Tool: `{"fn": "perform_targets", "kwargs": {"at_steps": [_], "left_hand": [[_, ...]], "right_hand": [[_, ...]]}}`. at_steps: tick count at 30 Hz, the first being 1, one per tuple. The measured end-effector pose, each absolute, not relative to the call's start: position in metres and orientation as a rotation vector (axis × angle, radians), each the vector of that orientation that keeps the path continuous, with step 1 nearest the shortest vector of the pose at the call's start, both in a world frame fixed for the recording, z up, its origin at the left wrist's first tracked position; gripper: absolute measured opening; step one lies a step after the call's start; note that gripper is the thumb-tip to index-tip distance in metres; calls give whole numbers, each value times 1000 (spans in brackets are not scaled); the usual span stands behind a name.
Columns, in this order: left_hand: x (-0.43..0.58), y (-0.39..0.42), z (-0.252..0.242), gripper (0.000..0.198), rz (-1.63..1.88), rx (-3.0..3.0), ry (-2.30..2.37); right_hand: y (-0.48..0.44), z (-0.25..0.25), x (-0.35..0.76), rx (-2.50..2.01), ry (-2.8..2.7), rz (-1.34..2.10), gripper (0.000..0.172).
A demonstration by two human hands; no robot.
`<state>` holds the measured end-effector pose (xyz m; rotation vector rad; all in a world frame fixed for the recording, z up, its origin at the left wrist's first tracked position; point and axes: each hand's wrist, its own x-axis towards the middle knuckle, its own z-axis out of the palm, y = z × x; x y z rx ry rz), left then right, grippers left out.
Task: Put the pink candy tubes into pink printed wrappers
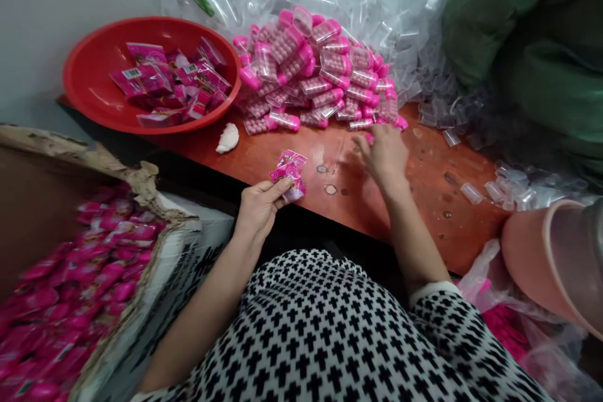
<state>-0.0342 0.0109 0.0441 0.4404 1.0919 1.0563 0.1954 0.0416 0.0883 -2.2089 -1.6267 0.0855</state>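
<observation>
My left hand (262,208) pinches a small pink printed packet (293,187) between thumb and fingers, at the front edge of the red-brown table. A second pink packet (293,157) shows just behind it, overlapping it; whether it is held too I cannot tell. My right hand (385,154) reaches to the front right of a heap of clear tubes with pink caps (301,75), which are filled with small pink balls. Its fingers look apart and slightly blurred, and a bit of pink shows beside the thumb. Whether it touches a tube is hidden.
A red basin (94,113) with pink packets stands at the left, beside a white lump (228,138). An open carton (141,169) of pink packets is at lower left. Clear empty tubes (438,107) lie behind and right. A pink bucket (527,257) stands at the right edge.
</observation>
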Motion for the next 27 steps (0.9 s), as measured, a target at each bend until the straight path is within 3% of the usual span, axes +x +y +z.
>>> {"fn": "perform_targets", "kwargs": {"at_steps": [3, 8, 11, 15, 17, 27], "left_hand": [[-32, 12, 44, 33, 1086, 292, 1080], [-28, 17, 48, 17, 1163, 40, 1016], [-26, 20, 50, 10, 1212, -98, 977], [-26, 22, 47, 8, 1267, -205, 930], [-26, 22, 44, 9, 1304, -209, 893], [-21, 20, 45, 12, 1279, -176, 768]], "right_hand": [[43, 86, 230, -2474, -1590, -101, 32], [36, 68, 235, -2432, -1699, -34, 24], [21, 65, 204, -2149, -1604, 238, 20], [-13, 68, 143, -1541, -1245, 1022, 27], [-28, 69, 117, -1420, -1100, 1207, 29], [-38, 46, 90, -1429, -1062, 1219, 27]]}}
